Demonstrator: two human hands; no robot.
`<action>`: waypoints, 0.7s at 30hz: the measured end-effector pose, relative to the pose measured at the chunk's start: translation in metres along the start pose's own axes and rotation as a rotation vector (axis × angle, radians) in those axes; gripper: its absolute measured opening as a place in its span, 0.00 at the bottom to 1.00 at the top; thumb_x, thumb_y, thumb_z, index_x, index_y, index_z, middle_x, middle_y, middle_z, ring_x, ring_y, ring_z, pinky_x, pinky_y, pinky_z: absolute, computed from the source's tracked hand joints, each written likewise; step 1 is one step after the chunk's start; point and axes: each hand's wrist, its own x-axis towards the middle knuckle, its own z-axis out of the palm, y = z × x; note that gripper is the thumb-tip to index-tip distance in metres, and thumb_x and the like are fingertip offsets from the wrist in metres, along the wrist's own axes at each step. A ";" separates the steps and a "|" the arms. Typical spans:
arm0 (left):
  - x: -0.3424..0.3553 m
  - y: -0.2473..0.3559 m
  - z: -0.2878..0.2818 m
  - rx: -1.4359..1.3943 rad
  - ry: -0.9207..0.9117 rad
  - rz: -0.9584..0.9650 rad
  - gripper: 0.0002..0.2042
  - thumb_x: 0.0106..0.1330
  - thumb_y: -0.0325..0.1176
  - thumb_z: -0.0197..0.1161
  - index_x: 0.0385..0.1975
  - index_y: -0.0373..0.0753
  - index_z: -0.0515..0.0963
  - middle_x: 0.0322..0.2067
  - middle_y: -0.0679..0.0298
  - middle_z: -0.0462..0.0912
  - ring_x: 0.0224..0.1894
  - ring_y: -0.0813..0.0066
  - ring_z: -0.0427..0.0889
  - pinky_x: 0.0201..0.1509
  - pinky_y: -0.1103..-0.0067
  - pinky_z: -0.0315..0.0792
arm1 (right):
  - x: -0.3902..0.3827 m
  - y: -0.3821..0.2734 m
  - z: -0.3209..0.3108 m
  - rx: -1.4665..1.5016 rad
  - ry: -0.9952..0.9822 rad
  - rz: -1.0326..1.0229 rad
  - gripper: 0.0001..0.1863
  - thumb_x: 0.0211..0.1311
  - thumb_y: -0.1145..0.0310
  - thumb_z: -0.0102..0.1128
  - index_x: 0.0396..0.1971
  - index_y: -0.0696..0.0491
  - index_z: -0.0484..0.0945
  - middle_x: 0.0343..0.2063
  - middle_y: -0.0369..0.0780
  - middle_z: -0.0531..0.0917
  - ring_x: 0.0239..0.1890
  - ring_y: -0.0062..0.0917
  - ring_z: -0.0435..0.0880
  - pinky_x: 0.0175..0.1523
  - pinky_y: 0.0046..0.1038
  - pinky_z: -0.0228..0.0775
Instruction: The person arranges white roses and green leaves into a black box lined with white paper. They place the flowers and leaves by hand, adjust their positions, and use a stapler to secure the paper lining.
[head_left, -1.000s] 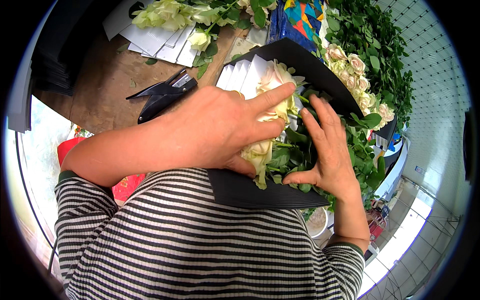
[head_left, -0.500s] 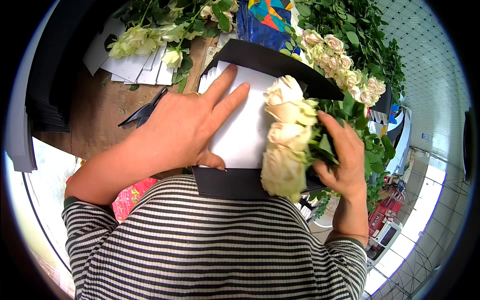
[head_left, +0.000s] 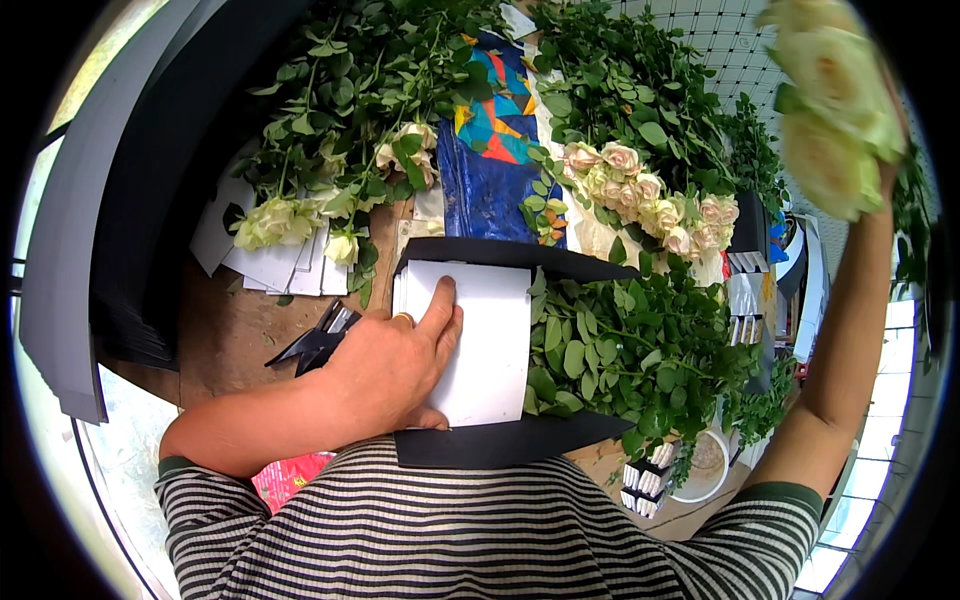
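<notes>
My left hand (head_left: 395, 362) lies flat on a stack of white paper sheets (head_left: 488, 340), fingers together, pressing them onto a black sheet (head_left: 500, 442) on the wooden table (head_left: 230, 335). My right arm is raised high at the right edge. My right hand (head_left: 885, 150) is mostly hidden behind a bunch of cream roses (head_left: 830, 95) that it holds up close to the camera. Leafy green stems (head_left: 640, 355) lie across the right side of the black sheet.
Black scissors (head_left: 315, 340) lie just left of my left hand. Cream roses (head_left: 300, 215) and white sheets (head_left: 265, 265) sit at the back left, pink-cream roses (head_left: 640, 195) and a blue patterned cloth (head_left: 490, 160) behind. A white pot (head_left: 705, 465) stands lower right.
My right hand lifted the cream roses off the paper and up to the top right. My left hand slid lower on the white sheets. The view tilted up, showing more of the table.
</notes>
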 end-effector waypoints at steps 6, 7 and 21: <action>-0.006 0.002 -0.004 -0.089 0.002 -0.016 0.49 0.45 0.60 0.71 0.59 0.25 0.66 0.62 0.39 0.59 0.29 0.61 0.82 0.39 0.73 0.76 | -0.018 -0.109 0.176 0.233 -0.200 -0.369 0.13 0.54 0.69 0.53 0.39 0.35 0.73 0.31 0.30 0.73 0.38 0.23 0.75 0.40 0.29 0.68; -0.006 0.001 -0.004 -0.102 0.002 -0.020 0.49 0.45 0.60 0.71 0.59 0.25 0.66 0.62 0.39 0.59 0.28 0.61 0.82 0.39 0.73 0.76 | -0.027 -0.121 0.189 0.233 -0.296 -0.420 0.12 0.56 0.68 0.52 0.38 0.34 0.72 0.31 0.30 0.72 0.37 0.23 0.74 0.41 0.28 0.66; -0.004 -0.002 0.000 -0.171 0.049 -0.017 0.49 0.41 0.54 0.75 0.58 0.24 0.65 0.63 0.39 0.58 0.25 0.63 0.79 0.35 0.73 0.76 | -0.052 -0.161 0.140 1.169 -0.917 0.398 0.33 0.44 0.73 0.71 0.55 0.50 0.74 0.49 0.42 0.78 0.50 0.36 0.78 0.51 0.31 0.73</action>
